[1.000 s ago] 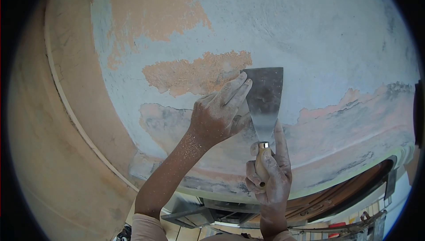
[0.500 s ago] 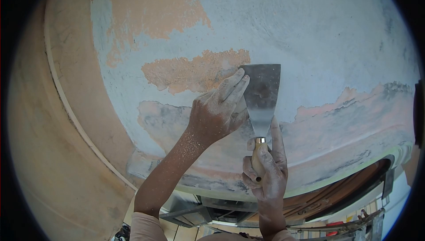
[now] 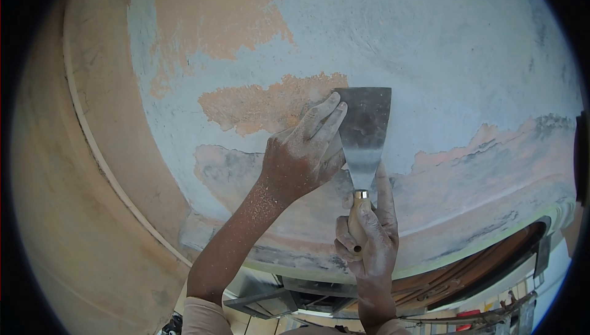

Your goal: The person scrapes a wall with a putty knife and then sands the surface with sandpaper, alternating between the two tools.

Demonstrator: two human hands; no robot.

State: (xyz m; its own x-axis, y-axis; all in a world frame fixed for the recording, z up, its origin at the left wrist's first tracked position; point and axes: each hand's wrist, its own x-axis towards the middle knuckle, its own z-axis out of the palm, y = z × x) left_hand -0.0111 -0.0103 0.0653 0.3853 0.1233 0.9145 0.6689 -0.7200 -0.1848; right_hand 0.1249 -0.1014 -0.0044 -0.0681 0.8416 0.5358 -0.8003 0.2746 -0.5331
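A wide metal scraper point(image 3: 365, 120) with a wooden handle stands blade-up against the pale blue painted wall point(image 3: 430, 58). My right hand point(image 3: 375, 236) is wrapped round its handle, the index finger stretched up along the blade's right side. Dusty with white powder, my left hand point(image 3: 304, 147) has two fingertips on the blade's upper left edge; its thumb is partly behind the blade. Left of the blade's top lies a bare orange-brown patch point(image 3: 246, 104) where the paint is gone.
A larger bare patch point(image 3: 215, 9) is at the upper left. A raised trim line point(image 3: 98, 150) curves down the left side. Below are a dark-framed opening point(image 3: 479, 267), a metal rail point(image 3: 479, 318) and a red object point(image 3: 468, 320).
The blade's top edge has moved slightly up relative to the bare patch, which sits a little lower in view. Both hands keep nearly the same pose.
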